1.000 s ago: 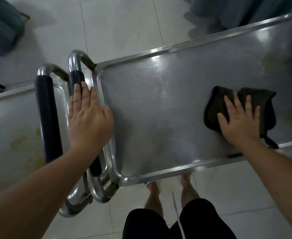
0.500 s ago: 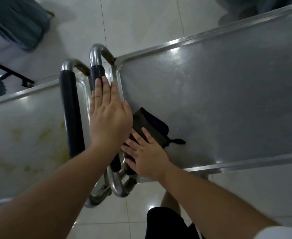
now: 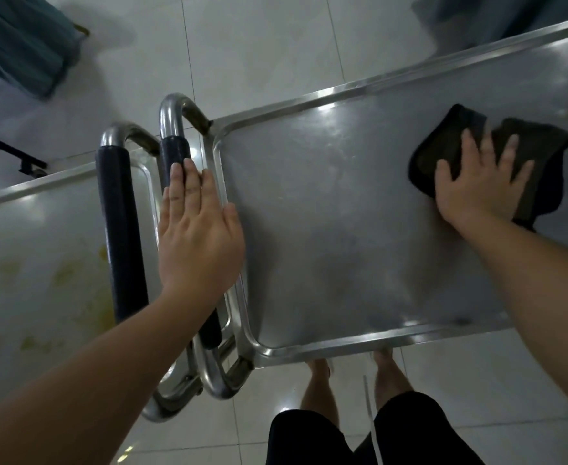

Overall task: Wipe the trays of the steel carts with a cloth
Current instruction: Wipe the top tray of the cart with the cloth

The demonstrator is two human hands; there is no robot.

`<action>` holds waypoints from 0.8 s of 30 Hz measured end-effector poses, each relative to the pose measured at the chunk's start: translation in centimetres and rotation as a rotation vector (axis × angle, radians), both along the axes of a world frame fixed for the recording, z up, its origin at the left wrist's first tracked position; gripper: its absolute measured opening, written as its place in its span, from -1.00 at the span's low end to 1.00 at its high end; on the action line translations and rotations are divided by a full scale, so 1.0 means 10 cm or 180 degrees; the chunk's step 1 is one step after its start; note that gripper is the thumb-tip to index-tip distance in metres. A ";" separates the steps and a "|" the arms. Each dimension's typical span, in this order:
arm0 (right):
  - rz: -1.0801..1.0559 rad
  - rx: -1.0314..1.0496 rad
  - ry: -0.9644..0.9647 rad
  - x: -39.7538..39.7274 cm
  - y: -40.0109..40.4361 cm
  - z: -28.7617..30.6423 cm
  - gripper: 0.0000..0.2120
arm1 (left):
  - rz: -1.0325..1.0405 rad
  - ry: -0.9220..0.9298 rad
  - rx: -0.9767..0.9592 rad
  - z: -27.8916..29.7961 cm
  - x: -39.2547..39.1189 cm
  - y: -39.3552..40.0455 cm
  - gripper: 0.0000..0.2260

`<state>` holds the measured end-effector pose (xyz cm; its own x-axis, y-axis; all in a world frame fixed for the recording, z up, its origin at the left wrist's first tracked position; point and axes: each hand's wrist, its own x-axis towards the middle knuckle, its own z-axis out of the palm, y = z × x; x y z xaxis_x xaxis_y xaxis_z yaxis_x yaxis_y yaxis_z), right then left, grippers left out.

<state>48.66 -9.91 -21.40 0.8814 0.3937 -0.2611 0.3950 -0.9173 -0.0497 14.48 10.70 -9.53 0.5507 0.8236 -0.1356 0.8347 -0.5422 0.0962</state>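
— So, where does the dark, crumpled wiping cloth [image 3: 524, 156] lie?

— On the shiny stainless-steel tray with a raised rim and rounded corners [image 3: 326, 229], toward its far right part. The cloth is soft and folded on itself, with stitched edges; its long axis runs roughly left to right across the tray, and a corner hangs toward the tray's near edge.

— And the right hand [image 3: 480, 186]?

— Flat on the cloth, fingers spread, palm pressing it down onto the steel. It grips nothing; it only bears on the fabric. The hand looks slightly blurred.

— The left hand [image 3: 198, 236]?

— Flat too, fingers together and pointing away from the person. It rests across the black padded grip of the bent steel tube handle [image 3: 175, 156] at the tray's left end, with the thumb side reaching the tray's left rim.

— What is beside that?

— A second steel cart tray, paler and marked with yellowish stains [image 3: 41, 270], just to the left, with its own black-sleeved tube handle [image 3: 118, 229] standing parallel to the first. Both carts stand on glossy pale floor tiles [image 3: 259, 48]. The person's bare feet show below the tray's near edge.
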 end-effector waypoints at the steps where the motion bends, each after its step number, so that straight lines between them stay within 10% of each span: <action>1: -0.0200 0.0034 -0.0011 -0.14 0.16 0.00 -0.26 | 0.0001 -0.0003 0.0001 0.00 -0.01 0.00 -0.41; 11: 0.2794 0.0911 0.0385 -2.79 1.36 0.03 -0.22 | -0.0026 -0.0049 0.0139 -0.02 0.00 0.01 -0.41; 16: 0.3837 0.1045 0.0417 -2.64 1.25 -0.04 -0.32 | -0.0017 0.0017 0.0129 -0.02 0.00 0.00 -0.42; 24: 0.2062 0.0332 0.0157 -0.36 0.70 0.02 -0.36 | -0.0040 0.0003 0.0029 -0.01 -0.01 0.02 -0.40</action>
